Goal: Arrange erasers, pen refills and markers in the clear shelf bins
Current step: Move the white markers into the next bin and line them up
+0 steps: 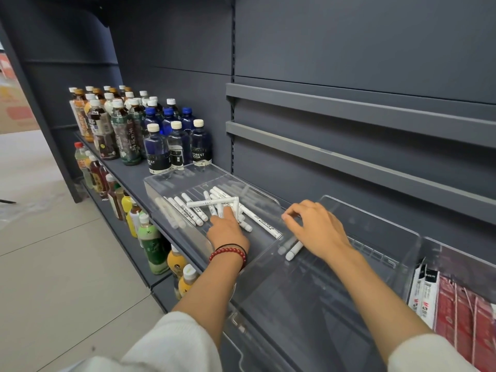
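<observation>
Several white markers (193, 208) lie loose in the left clear bin (171, 181) on the grey shelf. My left hand (228, 229) reaches into that bin and its fingers touch the pile of markers. My right hand (316, 229) is over the wall between this bin and the middle clear bin (375, 232). It grips a couple of white markers (294, 249), whose ends stick out below the palm. A third bin at the right holds packs of pen refills (456, 318) in red and white wrappers.
Rows of drink bottles (128, 130) stand on the same shelf left of the bins, and more bottles (150, 242) fill the shelf below. Two grey rails (349, 135) run along the back panel above the bins. Tiled floor lies to the left.
</observation>
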A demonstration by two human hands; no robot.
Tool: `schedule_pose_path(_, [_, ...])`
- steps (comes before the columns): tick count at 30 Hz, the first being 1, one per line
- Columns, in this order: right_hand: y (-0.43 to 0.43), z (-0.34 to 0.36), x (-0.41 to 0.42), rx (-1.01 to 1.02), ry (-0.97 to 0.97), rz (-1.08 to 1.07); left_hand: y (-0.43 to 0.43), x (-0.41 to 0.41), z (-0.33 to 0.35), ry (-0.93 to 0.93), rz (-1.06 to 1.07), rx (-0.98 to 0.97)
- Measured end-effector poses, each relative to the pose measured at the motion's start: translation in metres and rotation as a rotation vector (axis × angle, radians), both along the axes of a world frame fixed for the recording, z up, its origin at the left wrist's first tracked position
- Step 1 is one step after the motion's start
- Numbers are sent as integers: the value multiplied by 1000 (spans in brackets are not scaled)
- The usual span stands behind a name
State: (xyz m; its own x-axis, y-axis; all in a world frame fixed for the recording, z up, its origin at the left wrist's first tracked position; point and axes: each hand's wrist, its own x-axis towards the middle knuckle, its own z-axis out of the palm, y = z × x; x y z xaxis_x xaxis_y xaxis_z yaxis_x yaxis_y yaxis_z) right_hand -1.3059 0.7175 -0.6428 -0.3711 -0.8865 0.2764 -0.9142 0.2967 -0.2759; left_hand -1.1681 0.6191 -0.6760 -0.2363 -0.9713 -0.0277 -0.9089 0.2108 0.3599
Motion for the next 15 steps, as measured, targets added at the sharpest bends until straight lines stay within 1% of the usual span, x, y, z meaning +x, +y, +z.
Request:
schedule_pose_path(6, [5,7,2,16,-6,23,3,6,4,356,7,47])
schedule_pose_path(7, [6,9,1,16,-5,27,3,6,4,374,0,57])
schedule_pose_path(10, [10,16,0,9,-2,32,2,7,0,331,-31,83])
schedule_pose_path(15, [24,25,-1,3,9,21,2,7,-4,404,-141,168])
